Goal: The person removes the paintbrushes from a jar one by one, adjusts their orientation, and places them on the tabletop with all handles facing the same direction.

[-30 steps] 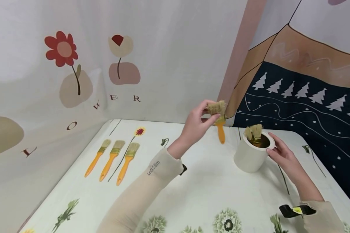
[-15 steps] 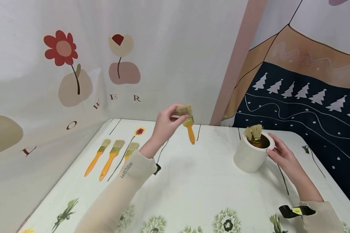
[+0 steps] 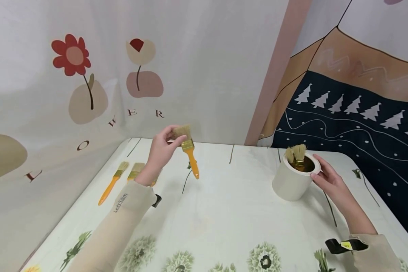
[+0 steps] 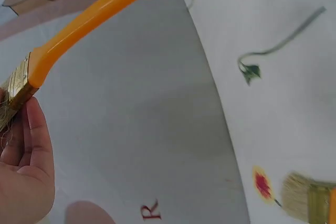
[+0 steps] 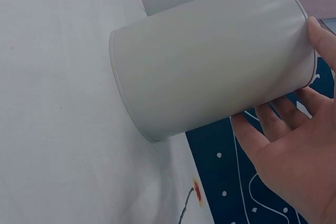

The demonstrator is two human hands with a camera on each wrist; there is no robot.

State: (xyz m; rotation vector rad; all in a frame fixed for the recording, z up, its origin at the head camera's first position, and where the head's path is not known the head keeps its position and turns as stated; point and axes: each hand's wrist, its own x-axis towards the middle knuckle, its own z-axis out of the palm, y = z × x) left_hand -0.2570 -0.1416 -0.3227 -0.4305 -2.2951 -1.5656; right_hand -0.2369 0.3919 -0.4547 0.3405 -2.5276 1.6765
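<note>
My left hand (image 3: 160, 150) pinches a flat paintbrush (image 3: 192, 163) by its bristles, in the air over the back of the table. Its orange handle (image 4: 92, 27) hangs down, slightly tilted. Below that hand lie several similar brushes: a narrow paintbrush (image 3: 109, 189) in full sight, a wider paintbrush (image 3: 136, 170) partly behind the wrist, and another mostly hidden by it. My right hand (image 3: 334, 183) holds a white cylindrical container (image 3: 289, 185) at the rim, thumb and fingers around its edge (image 5: 311, 51). Brushes (image 3: 296, 154) stand inside, bristles up.
A white cloth with printed flowers covers the table (image 3: 224, 211). Behind it hangs a pale curtain (image 3: 204, 75) with flower prints. At the right a dark blue printed cloth (image 3: 353, 124) rises beside the table edge.
My left hand has moved left with the paintbrush, away from the container and towards the brushes on the table. The right hand and the container have stayed in place.
</note>
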